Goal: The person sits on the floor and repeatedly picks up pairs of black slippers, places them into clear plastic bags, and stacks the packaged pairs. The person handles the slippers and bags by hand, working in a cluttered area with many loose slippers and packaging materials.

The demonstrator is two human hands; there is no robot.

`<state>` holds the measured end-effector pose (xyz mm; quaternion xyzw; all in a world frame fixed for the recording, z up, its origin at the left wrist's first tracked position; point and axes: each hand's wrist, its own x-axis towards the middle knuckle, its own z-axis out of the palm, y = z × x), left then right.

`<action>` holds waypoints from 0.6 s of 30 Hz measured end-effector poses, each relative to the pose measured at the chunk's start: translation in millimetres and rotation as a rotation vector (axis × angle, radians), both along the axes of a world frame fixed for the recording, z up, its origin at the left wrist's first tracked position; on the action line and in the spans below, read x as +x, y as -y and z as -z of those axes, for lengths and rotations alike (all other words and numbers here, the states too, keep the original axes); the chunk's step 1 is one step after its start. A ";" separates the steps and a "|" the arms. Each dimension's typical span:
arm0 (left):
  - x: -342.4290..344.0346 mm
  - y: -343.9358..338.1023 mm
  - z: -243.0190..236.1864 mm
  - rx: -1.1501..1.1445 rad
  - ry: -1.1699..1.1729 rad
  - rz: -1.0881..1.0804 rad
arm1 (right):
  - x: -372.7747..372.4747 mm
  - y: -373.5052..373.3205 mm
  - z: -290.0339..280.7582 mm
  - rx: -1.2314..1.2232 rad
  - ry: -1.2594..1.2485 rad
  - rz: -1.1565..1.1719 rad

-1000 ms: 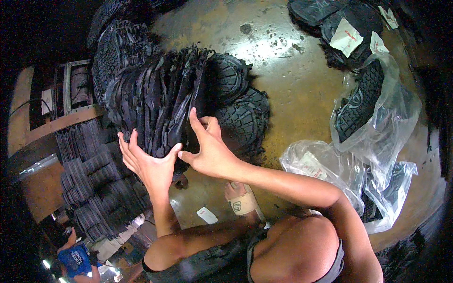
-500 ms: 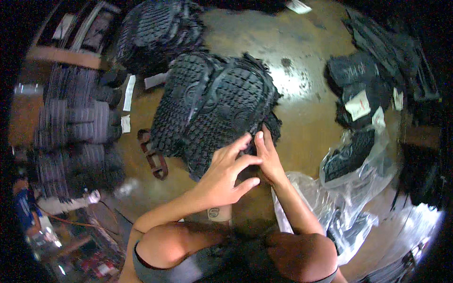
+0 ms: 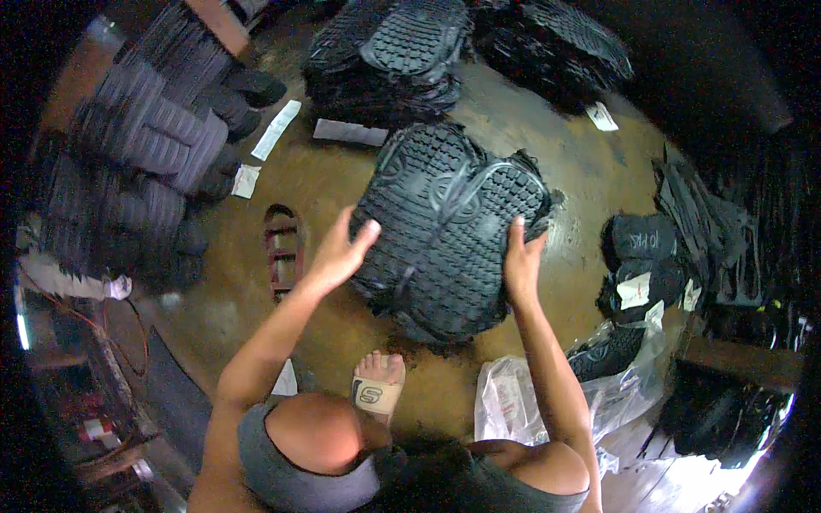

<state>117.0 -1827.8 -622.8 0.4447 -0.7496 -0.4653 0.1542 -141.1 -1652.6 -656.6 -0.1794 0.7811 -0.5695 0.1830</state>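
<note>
A thick pile of black rubber shoe soles with a blocky tread lies on the brown floor in front of me. My left hand is at its left side, thumb on the upper edge and the other fingers mostly hidden against the side. Opposite it, my right hand grips the right side, its thumb on top and fingers curled round the edge. Left of the pile lies a reddish-brown, sole-shaped frame with crossbars.
More sole piles stand at the back, and tall stacks line the left. A clear plastic bag with a black sole inside lies at right, near black bundles. My foot is just below the pile.
My hands have parted from close together at the pile's near right edge to its opposite sides. The pile now looks squarer and turned. The view has shifted too.
</note>
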 end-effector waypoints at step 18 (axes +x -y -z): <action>-30.0 -5.5 21.4 0.199 -0.262 0.132 | -14.3 -34.9 -4.6 -0.026 0.465 -0.191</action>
